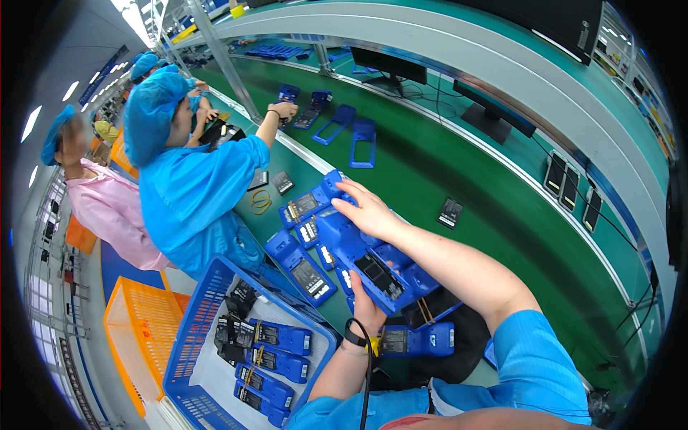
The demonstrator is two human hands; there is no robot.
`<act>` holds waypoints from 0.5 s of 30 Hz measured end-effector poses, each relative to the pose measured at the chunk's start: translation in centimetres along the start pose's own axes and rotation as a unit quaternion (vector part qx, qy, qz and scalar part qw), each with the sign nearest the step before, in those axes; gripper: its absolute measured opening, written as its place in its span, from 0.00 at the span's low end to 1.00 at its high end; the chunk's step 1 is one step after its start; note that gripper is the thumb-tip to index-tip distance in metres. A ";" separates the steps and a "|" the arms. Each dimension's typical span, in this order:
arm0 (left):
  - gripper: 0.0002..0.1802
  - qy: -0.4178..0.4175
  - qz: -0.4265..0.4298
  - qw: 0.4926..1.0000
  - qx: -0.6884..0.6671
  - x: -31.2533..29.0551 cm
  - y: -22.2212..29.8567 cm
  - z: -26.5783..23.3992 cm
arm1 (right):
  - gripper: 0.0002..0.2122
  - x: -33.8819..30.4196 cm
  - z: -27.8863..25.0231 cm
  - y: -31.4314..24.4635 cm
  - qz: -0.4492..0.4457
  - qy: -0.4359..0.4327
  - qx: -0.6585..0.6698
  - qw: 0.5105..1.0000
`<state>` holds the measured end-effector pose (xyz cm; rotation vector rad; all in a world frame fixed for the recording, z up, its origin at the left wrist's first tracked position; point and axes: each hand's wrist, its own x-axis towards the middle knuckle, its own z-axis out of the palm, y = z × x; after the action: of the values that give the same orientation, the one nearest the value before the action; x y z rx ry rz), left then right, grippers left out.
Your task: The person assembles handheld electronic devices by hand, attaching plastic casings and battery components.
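My left hand [367, 309] is closed around the lower end of a blue handheld device [351, 247], tilted with its dark battery compartment facing up. My right hand [373, 215] reaches across above it, fingers stretched and apart. Its fingertips touch or hover over the end of another blue device [308, 206], which has a black battery and a rubber band around it. Several more blue devices lie close together under and beside my hands, partly hidden. One device with its battery showing [304, 272] lies left of them; another banded device [416, 340] lies by my left wrist.
A blue basket [208, 287] at lower left holds banded devices. An orange crate [129, 322] stands beside it. A loose battery [450, 213] and blue frames [363, 143] lie on the green bench. A co-worker in blue [193, 193] handles a device ahead. Monitors [494, 107] stand right.
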<state>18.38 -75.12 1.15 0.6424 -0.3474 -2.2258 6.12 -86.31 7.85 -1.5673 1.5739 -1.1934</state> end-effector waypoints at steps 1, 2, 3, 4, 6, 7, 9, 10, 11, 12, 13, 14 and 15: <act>0.39 -0.026 -0.018 0.999 -0.003 -0.7 0.1 -0.4 | 0.28 1.3 0.8 -0.2 -0.049 0.007 -0.020 0.999; 0.40 0.004 -0.046 0.999 0.006 -1.4 -0.1 -0.6 | 0.27 2.7 1.8 -0.5 -0.078 0.002 -0.029 0.996; 0.40 0.031 -0.071 0.997 0.017 -1.6 -0.4 -0.9 | 0.27 4.5 3.3 -0.6 -0.086 0.002 -0.025 0.996; 0.42 0.011 -0.082 0.996 0.041 -1.9 -0.8 -1.1 | 0.26 5.9 4.8 -1.0 -0.115 -0.007 -0.056 0.992; 0.38 0.024 -0.081 0.995 0.046 -2.5 -1.2 -1.6 | 0.25 8.6 7.6 -2.4 -0.152 -0.073 -0.119 0.979; 0.35 0.022 -0.073 0.996 0.049 -2.9 -1.1 -2.1 | 0.24 9.6 8.5 -4.1 -0.161 -0.129 -0.150 0.967; 0.34 0.026 -0.065 0.997 0.037 -3.3 -0.7 -2.7 | 0.23 10.7 9.4 -5.9 -0.078 -0.237 -0.222 0.942; 0.34 0.014 -0.064 0.997 0.035 -3.2 -0.8 -2.8 | 0.23 10.9 9.4 -5.7 -0.074 -0.190 -0.191 0.960; 0.35 0.001 -0.065 0.997 0.033 -3.2 -0.9 -2.8 | 0.24 10.9 9.1 -5.4 -0.070 -0.141 -0.162 0.974; 0.36 0.009 -0.054 0.997 0.044 -3.3 -0.7 -2.3 | 0.24 10.7 8.3 -4.7 -0.103 -0.096 -0.143 0.980; 0.36 0.009 -0.052 0.998 0.041 -3.4 -0.5 -2.7 | 0.24 9.7 7.6 -4.5 -0.139 -0.067 -0.139 0.978; 0.38 0.005 -0.048 0.998 0.045 -3.3 -0.5 -3.4 | 0.23 8.7 6.4 -4.3 -0.128 -0.100 -0.124 0.979; 0.40 -0.003 -0.046 0.998 0.049 -3.1 -0.7 -3.5 | 0.22 7.3 4.8 -4.0 -0.120 -0.114 -0.116 0.979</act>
<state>21.61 -72.47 -1.01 0.7153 -0.4402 -2.3098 11.32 -93.86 10.72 -2.0149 1.4427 -0.9328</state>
